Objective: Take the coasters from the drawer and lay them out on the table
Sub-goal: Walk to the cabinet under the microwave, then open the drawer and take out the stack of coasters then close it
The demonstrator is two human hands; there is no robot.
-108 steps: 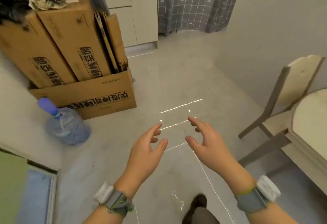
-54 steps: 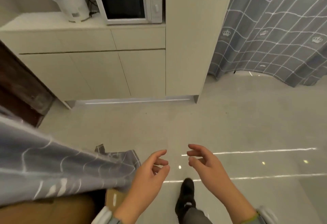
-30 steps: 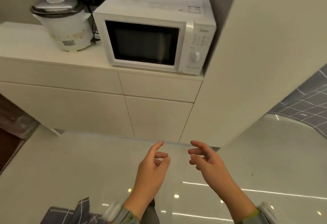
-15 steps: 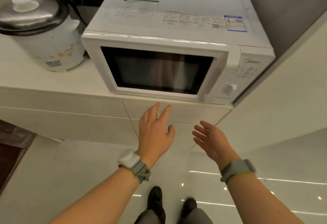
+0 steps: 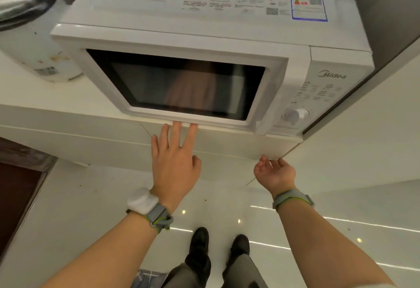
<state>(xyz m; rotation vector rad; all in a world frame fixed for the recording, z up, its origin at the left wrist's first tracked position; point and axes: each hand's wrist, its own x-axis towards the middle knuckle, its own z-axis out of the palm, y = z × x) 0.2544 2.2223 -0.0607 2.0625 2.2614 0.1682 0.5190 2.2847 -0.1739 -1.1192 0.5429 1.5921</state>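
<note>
My left hand (image 5: 173, 169) is flat and open, fingers (image 5: 176, 133) spread and straight, their tips at the top edge of the drawer front (image 5: 227, 142) just under the microwave (image 5: 181, 60). My right hand (image 5: 273, 173) hangs loosely cupped, palm turned up, fingers curled but pinching nothing, below the right end of that same drawer front. Both hands are empty.

The coasters are not visible; I judge they lie inside this shut drawer beneath the microwave, though I cannot tell which compartment of the cabinet holds them. The drawer front is a smooth, handleless panel, so I expect it to be slippery to the flat of the hand. The place to hold is the lip along its top edge, where my left fingertips can hook in the narrow gap below the countertop (image 5: 56, 103), or the underside, near my right hand. The panel should be stiff and slide lightly. The microwave's door overhangs close above, so my knuckles have little room.

Coasters I would expect to be light, thin and rigid, easiest lifted as a stack by the edges.
</note>
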